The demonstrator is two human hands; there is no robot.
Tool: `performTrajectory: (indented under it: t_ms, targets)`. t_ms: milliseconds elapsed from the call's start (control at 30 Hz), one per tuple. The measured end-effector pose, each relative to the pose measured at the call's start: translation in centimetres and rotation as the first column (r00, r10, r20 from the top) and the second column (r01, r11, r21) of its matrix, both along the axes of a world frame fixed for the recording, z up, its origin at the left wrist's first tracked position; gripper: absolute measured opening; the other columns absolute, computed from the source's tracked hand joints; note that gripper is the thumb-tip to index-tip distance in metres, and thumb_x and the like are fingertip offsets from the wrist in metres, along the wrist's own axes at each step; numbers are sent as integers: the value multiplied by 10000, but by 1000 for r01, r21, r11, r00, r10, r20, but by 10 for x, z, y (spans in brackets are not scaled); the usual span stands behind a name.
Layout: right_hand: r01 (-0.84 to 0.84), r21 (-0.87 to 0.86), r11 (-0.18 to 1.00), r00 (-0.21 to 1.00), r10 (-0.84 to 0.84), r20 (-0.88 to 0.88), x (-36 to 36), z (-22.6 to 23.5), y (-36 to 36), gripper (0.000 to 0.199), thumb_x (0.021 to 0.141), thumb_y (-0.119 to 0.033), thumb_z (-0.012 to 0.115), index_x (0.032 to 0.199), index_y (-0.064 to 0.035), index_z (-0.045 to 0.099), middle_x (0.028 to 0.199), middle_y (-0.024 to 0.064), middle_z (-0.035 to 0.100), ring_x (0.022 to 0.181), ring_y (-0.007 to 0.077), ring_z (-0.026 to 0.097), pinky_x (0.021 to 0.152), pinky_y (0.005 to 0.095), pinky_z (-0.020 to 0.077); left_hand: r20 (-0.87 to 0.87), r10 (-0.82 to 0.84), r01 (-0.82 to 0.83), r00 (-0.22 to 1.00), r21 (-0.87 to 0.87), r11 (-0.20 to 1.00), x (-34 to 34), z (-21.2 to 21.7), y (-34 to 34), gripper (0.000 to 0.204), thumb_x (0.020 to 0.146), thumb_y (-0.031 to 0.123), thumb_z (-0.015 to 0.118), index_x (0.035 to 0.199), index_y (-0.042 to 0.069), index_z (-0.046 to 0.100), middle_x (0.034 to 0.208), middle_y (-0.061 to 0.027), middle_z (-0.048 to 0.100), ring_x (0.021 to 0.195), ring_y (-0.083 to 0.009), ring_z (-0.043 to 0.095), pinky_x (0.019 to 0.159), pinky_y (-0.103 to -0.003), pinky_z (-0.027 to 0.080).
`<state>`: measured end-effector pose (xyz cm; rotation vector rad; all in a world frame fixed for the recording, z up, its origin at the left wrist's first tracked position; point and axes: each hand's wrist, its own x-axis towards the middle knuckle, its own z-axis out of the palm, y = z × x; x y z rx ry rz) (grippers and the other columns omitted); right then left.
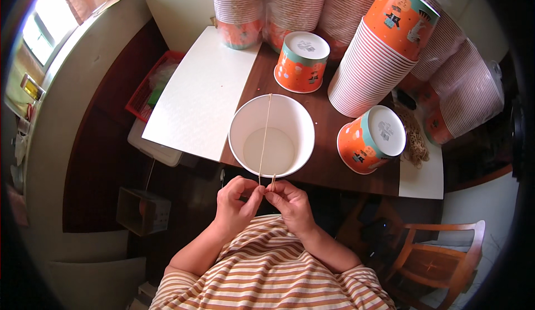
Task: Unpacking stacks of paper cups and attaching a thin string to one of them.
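I hold a thin rubber band (265, 137) stretched across the mouth of the open white paper bucket (271, 135), which stands upright on the brown surface (323, 159) just in front of me. My left hand (237, 204) pinches one strand of the band between thumb and fingers, and my right hand (290, 201) pinches the other strand just beside it; both grips are closed on the band, near the closer rim of the bucket. The far end of the band is hooked over the far rim.

I think the danger is here: the band is tight, and if one pinch slips, it can snap back to my fingers or jump off the far rim. The bucket looks light and empty, so my pull may tip it toward me or drag it off the edge. Two orange buckets (301, 61) stand upside down near it, and a leaning stack of buckets (379, 59) could be knocked.
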<state>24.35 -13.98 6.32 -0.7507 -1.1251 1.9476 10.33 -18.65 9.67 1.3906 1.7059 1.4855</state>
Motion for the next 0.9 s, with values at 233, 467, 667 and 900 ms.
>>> performTrajectory:
  t_ms: [233, 467, 667, 900]
  targets:
    - [58, 8, 998, 997, -59, 54, -2, 11, 2, 123, 895, -120, 627, 970, -23, 633, 876, -2, 633, 791, 47, 546, 724, 191, 452, -43, -18, 15, 999, -62, 998, -2, 7, -2, 103, 763, -5, 666, 731, 2, 568, 648, -46, 547, 569, -95, 538, 520, -223, 433]
    - [173, -226, 958, 965, -211, -154, -4, 15, 8, 84, 901, -104, 598, 926, -23, 595, 854, 59, 606, 684, 91, 501, 663, 229, 424, -98, -26, 23, 995, -26, 999, -12, 18, -7, 99, 727, -48, 640, 710, 5, 558, 634, -35, 516, 534, -80, 505, 484, -212, 402]
    - [96, -244, 965, 962, -153, -227, -4, 10, 13, 98, 897, -113, 607, 920, -19, 594, 852, 59, 597, 678, 92, 483, 649, 230, 416, -114, 17, -19, 993, -20, 1000, -22, 14, -7, 122, 719, -62, 651, 717, 4, 548, 674, -32, 515, 549, -65, 492, 478, -206, 382]
    - [94, -121, 988, 989, -107, -99, -4, 8, 13, 121, 877, -122, 637, 924, -13, 613, 841, 51, 618, 678, 84, 492, 635, 206, 402, -478, 135, 107, 868, 445, 889, -10, 11, -10, 283, 666, -56, 694, 931, 12, 623, 819, -102, 622, 653, -205, 584, 525, -283, 454]
